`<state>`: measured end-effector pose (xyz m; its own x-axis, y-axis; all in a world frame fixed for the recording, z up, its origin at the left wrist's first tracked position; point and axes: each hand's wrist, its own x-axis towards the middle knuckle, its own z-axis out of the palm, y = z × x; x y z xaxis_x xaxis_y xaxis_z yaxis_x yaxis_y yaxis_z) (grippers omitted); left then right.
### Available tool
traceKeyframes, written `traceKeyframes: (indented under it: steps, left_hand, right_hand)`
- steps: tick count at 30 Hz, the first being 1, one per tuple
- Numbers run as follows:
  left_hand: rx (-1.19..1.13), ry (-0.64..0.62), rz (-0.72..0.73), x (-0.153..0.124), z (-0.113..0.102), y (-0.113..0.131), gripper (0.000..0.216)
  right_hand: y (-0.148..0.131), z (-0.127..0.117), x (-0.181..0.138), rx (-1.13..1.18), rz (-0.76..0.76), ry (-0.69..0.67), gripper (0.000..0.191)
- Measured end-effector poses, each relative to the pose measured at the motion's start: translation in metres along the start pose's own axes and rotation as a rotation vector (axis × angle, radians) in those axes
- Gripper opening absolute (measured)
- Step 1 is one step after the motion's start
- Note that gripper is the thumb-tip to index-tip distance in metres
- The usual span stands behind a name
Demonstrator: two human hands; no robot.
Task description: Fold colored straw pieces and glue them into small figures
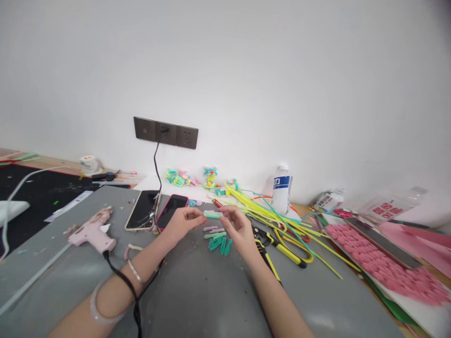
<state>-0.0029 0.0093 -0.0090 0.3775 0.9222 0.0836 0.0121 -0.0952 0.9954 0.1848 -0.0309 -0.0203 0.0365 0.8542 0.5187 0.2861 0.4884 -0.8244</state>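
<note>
Between the fingertips of both hands is a short fuzzy pipe cleaner piece (pixel 213 214), mint green with a lilac edge along its top. My left hand (pixel 185 221) pinches its left end, and my right hand (pixel 240 229) grips the right end with thumb and fingers. Just below on the grey mat (pixel 197 300) lie lilac pieces (pixel 210 229), a mint piece (pixel 215 235) and several folded teal pieces (pixel 221 245). Yellow-and-black pliers (pixel 282 249) rest to the right of my right hand. Whether the held piece is one strip or two pressed together, I cannot tell.
A pink glue gun (pixel 93 234) lies at left, its black cord (pixel 123 277) passing by my left forearm. Two phones (pixel 143 211) lie behind my left hand. Long yellow pipe cleaners (pixel 306 230), a bottle (pixel 281 193) and small fuzzy figures (pixel 210 177) are along the wall.
</note>
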Motion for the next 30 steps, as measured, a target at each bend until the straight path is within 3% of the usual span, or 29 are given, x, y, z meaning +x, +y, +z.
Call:
traceKeyframes:
  steps: [8, 30]
  left_hand:
    - [0.006, -0.030, 0.067, -0.002, 0.001, 0.002, 0.029]
    - [-0.010, -0.018, 0.215, -0.003, 0.000, 0.001, 0.014]
  right_hand:
    - [-0.010, 0.002, 0.000, -0.076, -0.130, -0.012, 0.009]
    - [-0.015, 0.002, -0.002, -0.102, -0.240, 0.013, 0.010]
